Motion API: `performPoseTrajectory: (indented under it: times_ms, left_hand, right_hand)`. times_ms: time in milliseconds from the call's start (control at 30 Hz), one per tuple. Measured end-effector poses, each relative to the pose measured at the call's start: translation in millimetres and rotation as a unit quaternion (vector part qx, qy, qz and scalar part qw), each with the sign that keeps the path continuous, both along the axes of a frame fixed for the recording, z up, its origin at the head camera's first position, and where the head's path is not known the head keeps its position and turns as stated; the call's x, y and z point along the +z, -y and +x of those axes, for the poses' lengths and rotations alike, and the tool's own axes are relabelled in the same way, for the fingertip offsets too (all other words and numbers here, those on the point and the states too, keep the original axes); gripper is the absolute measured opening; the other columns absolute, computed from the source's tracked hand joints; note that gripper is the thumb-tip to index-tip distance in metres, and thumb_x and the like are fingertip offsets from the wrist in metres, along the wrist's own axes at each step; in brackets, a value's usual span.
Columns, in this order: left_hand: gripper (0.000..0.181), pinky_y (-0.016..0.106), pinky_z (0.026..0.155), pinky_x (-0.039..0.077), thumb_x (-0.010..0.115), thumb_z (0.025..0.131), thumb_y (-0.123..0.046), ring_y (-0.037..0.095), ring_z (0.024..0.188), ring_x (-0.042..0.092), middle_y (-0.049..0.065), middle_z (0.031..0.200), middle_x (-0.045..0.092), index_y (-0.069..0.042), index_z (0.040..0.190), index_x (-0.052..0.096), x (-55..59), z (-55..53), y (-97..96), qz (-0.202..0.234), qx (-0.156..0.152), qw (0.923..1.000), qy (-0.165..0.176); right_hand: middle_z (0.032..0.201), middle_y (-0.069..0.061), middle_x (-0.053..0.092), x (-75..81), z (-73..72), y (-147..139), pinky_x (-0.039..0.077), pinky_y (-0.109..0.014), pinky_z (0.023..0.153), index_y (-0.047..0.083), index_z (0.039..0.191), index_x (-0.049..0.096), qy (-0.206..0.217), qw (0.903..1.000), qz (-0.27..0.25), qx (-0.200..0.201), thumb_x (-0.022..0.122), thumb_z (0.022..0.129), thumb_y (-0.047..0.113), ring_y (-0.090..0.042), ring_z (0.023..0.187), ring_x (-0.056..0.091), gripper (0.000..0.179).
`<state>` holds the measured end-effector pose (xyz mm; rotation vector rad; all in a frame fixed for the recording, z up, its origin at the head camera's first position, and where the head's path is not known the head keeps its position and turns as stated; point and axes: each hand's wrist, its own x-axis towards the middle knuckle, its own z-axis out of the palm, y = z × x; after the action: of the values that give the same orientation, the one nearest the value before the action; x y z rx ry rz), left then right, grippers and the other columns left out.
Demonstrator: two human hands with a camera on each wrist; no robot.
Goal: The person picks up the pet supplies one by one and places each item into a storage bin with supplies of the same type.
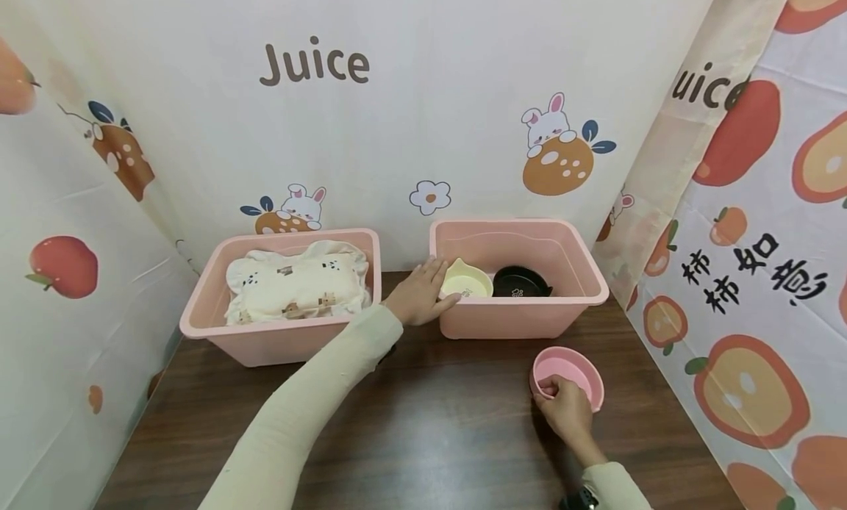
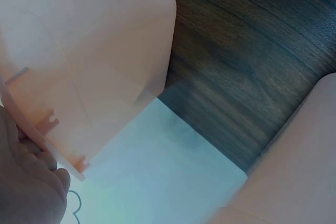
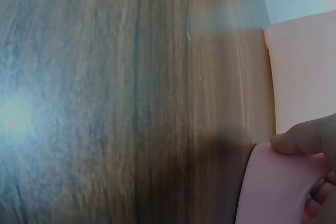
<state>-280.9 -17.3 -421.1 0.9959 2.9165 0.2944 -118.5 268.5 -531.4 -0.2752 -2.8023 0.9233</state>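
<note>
My right hand [image 1: 565, 408] pinches the near left rim of a round pink bowl [image 1: 573, 370], thumb outside and fingers inside. In the right wrist view the thumb [image 3: 299, 137] lies over the wall of that bowl, close to the wooden tabletop. My left hand [image 1: 418, 293] rests with fingers extended on the left front corner of the right-hand pink bin [image 1: 509, 322]. Inside that bin sit a pale yellow bowl [image 1: 466, 282] with a pointed ear and a black bowl [image 1: 521, 281], side by side. The left wrist view shows the fingertips right at the bin's rim [image 2: 58, 163].
Another pink bin [image 1: 278, 348] stands to the left, holding a cream printed cushion-like cloth item [image 1: 298, 284]. A gap separates the two bins. Printed curtains [image 1: 430, 113] hang behind and at both sides of the dark wooden table [image 1: 423, 422].
</note>
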Motion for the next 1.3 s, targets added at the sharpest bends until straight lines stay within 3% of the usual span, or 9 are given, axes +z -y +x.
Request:
performPoseTrajectory:
  times_ms: [500,767,1000,1067,1167,1300]
  left_hand:
    - [0.078,0.04,0.118,0.014,0.03,0.099,-0.056,0.03,0.147,0.011,0.017,0.159,0.016,-0.001,0.153,0.014,0.0,1.9,0.7,0.006,0.003,1.0,0.006]
    - [0.078,0.038,0.119,0.012,0.029,0.099,-0.056,0.028,0.147,0.009,0.015,0.16,0.011,-0.002,0.153,0.012,2.1,2.4,0.9,0.002,0.004,0.9999,0.011]
    - [0.079,0.042,0.118,0.017,0.03,0.099,-0.056,0.03,0.147,0.012,0.017,0.158,0.016,0.002,0.151,0.017,-0.1,0.6,1.1,0.007,0.001,1.0,0.0]
    - [0.079,0.042,0.118,0.017,0.03,0.099,-0.056,0.03,0.147,0.012,0.018,0.158,0.017,0.001,0.151,0.017,-1.3,-0.1,0.7,0.007,0.001,1.0,-0.003]
    - [0.079,0.04,0.118,0.015,0.03,0.099,-0.057,0.03,0.147,0.012,0.017,0.158,0.016,-0.001,0.152,0.016,-2.7,-1.0,0.1,0.005,0.003,1.0,-0.003]
    - [0.078,0.041,0.118,0.016,0.03,0.099,-0.057,0.03,0.147,0.013,0.017,0.158,0.018,-0.001,0.152,0.016,-2.2,-1.1,-0.5,0.009,0.003,0.9999,-0.004]
  right_hand:
    - [0.066,-0.002,0.067,11.7,2.1,-11,0.043,-0.024,0.057,0.006,0.076,0.07,-0.01,0.9989,-0.044,-0.01,0.078,0.069,0.003,-0.002,0.058,0.055,0.011]
    - [0.066,-0.001,0.069,23.6,5.7,-17,0.044,-0.03,0.062,0.007,0.076,0.071,-0.031,0.9987,-0.036,-0.021,0.081,0.067,0.004,-0.001,0.058,0.054,0.014]
    - [0.067,-0.002,0.068,32.3,10.6,-20,0.044,-0.052,0.074,0.006,0.078,0.071,-0.014,0.9986,-0.045,-0.023,0.083,0.067,0.007,-0.01,0.063,0.056,0.015]
    - [0.066,0.0,0.067,34.3,12.3,-19,0.045,-0.046,0.073,0.008,0.077,0.071,-0.013,0.9989,-0.039,-0.023,0.084,0.067,0.008,-0.011,0.064,0.056,0.016]
    - [0.066,0.002,0.066,37.8,15.2,-18,0.043,-0.03,0.061,0.009,0.075,0.071,-0.018,0.9992,-0.033,-0.016,0.084,0.066,0.009,-0.008,0.063,0.055,0.016]
    - [0.066,0.001,0.067,43.0,19.6,-15,0.043,-0.023,0.06,0.009,0.075,0.071,-0.027,0.9987,-0.043,0.001,0.085,0.065,0.008,-0.003,0.062,0.054,0.017]
